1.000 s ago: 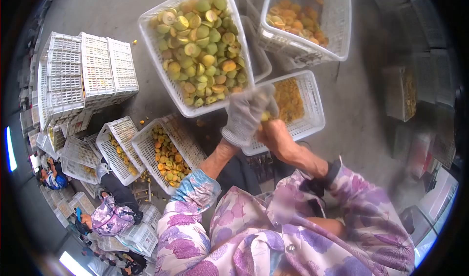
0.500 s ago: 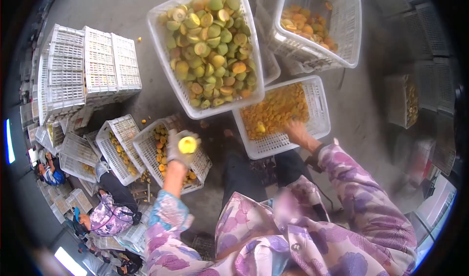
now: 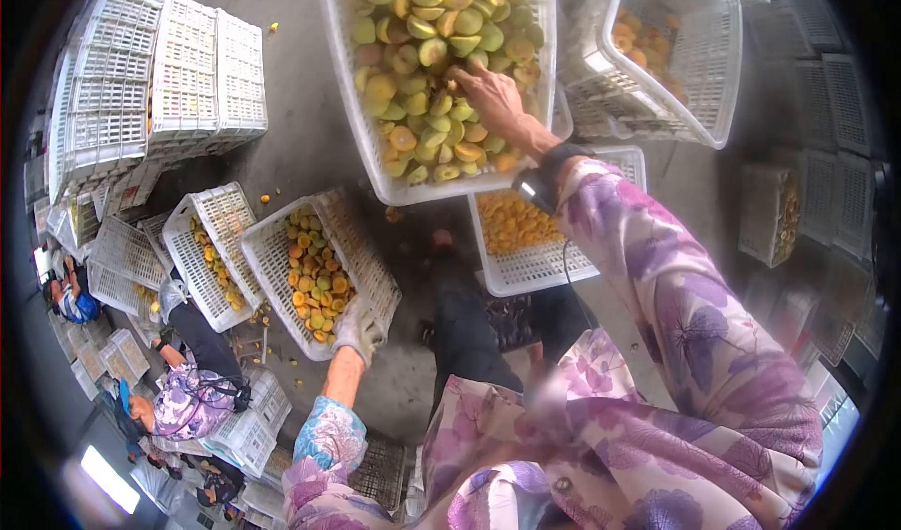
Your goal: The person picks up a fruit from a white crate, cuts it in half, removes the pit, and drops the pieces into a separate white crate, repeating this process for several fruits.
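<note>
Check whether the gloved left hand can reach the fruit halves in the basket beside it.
Likely yes: the left hand sits at the basket rim; nothing covers the fruit halves.

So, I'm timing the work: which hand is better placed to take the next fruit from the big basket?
Right, likely. The right hand rests on the fruit in the big basket; the gloved left hand is low, at the smaller crate.

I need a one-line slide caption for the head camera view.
Right hand reaches into large fruit crate; gloved left hand at smaller crate's edge.
</note>
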`<state>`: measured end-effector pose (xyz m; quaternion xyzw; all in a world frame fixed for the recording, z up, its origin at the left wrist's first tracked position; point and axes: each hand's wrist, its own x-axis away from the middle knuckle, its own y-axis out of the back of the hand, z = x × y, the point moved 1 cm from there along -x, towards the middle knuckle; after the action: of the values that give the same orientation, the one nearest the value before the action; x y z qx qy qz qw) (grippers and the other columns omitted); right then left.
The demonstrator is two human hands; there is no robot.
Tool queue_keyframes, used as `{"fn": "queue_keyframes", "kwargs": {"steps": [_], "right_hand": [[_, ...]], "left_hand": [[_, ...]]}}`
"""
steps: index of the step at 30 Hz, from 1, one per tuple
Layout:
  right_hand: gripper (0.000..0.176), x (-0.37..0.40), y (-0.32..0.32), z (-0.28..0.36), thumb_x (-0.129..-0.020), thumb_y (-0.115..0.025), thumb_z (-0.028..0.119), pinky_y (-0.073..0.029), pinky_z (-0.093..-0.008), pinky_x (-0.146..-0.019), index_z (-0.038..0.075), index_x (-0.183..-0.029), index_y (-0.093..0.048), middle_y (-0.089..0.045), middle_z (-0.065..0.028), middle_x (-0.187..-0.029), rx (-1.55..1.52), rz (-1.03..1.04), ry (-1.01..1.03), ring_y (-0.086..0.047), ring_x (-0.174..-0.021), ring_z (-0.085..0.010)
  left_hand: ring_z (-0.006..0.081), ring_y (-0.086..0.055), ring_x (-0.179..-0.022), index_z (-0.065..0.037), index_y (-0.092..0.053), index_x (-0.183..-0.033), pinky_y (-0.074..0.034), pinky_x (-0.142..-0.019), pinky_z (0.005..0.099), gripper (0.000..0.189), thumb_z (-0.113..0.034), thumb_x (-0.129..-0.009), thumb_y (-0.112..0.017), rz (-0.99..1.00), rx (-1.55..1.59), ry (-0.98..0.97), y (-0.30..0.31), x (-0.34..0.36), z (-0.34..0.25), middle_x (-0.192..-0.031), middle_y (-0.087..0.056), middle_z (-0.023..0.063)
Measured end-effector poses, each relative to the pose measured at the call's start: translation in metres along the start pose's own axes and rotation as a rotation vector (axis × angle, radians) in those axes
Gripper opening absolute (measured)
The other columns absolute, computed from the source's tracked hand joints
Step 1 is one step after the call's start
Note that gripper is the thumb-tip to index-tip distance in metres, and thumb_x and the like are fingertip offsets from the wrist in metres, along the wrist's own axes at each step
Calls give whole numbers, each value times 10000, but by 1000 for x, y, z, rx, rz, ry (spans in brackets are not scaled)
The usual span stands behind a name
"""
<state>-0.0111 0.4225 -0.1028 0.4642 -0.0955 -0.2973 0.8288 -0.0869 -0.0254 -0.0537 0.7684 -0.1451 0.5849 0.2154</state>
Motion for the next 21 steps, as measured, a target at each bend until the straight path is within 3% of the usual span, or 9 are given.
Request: {"fn": "queue_keyframes", "kwargs": {"steps": [2, 4, 5, 7, 9, 12, 15, 19, 21], "right_hand": [[390, -2, -4, 12, -735, -619, -35, -498, -421, -662, 96, -1092, -533, -523, -141, -1025, 171, 34, 11, -622, -825, -319], [435, -4, -9, 16, -699, -617, -63, -497, -433, -676, 89, -1093, -513, -503, -158, -1062, 177, 82, -43, -619, -844, -337], [481, -4, -11, 18, -662, -615, -91, -496, -445, -691, 81, -1095, -494, -483, -175, -1099, 187, 132, -97, -616, -864, -356], [332, 3, -3, 24, -712, -624, -32, -485, -445, -695, 76, -1002, -505, -521, -174, -1041, 144, 77, -32, -608, -841, -361], [181, 10, 11, 33, -769, -629, 57, -471, -435, -697, 73, -909, -516, -568, -172, -924, -60, -81, -298, -605, -835, -351], [172, 37, 41, 68, -844, -653, 183, -478, -369, -581, 72, -815, -525, -574, -114, -774, -337, -78, -322, -589, -688, -273], [188, 81, 82, 123, -786, -710, 141, -486, -372, -580, 85, -855, -545, -572, -91, -800, -384, -176, 18, -588, -685, -268], [279, 116, 114, 146, -718, -699, 45, -497, -378, -651, 88, -960, -565, -576, -99, -916, -379, -69, -36, -606, -765, -269], [333, 129, 137, 136, -723, -649, -31, -497, -360, -667, 81, -1028, -572, -592, -113, -962, -510, -195, -260, -616, -821, -243]], "left_hand": [[296, -423, -1288, -95, -372, -1413, -374, -1016, 456, 594, -374, -914, -534, 133, 33, -59, 4, -34, 10, -1462, -366, 134], [297, -419, -1289, -79, -385, -1396, -406, -1016, 398, 546, -330, -931, -521, 532, 39, -217, 1, -68, 15, -1459, -360, 142], [297, -419, -1289, -79, -385, -1396, -406, -1016, 398, 546, -330, -931, -521, 529, 34, -223, 1, -59, 8, -1459, -360, 142], [300, -416, -1290, -59, -390, -1389, -395, -1034, 412, 529, -315, -941, -509, 406, 173, -128, -56, 36, -50, -1444, -376, 153], [317, -387, -1309, -44, -338, -1414, -389, -1042, 426, 584, -369, -952, -485, 416, 166, -167, -76, 55, -63, -1460, -343, 171], [338, -314, -1350, -30, -213, -1455, -400, -1020, 437, 757, -552, -945, -415, 685, 119, -291, -111, 65, -84, -1479, -278, 197], [308, -395, -1302, -28, -306, -1419, -445, -969, 421, 723, -565, -944, -402, 714, 184, -271, -172, 84, -100, -1415, -386, 185], [236, -560, -1090, -36, -504, -1246, -514, -861, 383, 535, -486, -967, -426, 617, 304, -362, -227, 137, -118, -1184, -573, 129], [214, -603, -1002, -41, -574, -1155, -539, -817, 368, 468, -452, -969, -450, 529, 298, -399, -232, 133, -113, -1084, -623, 107]]}}
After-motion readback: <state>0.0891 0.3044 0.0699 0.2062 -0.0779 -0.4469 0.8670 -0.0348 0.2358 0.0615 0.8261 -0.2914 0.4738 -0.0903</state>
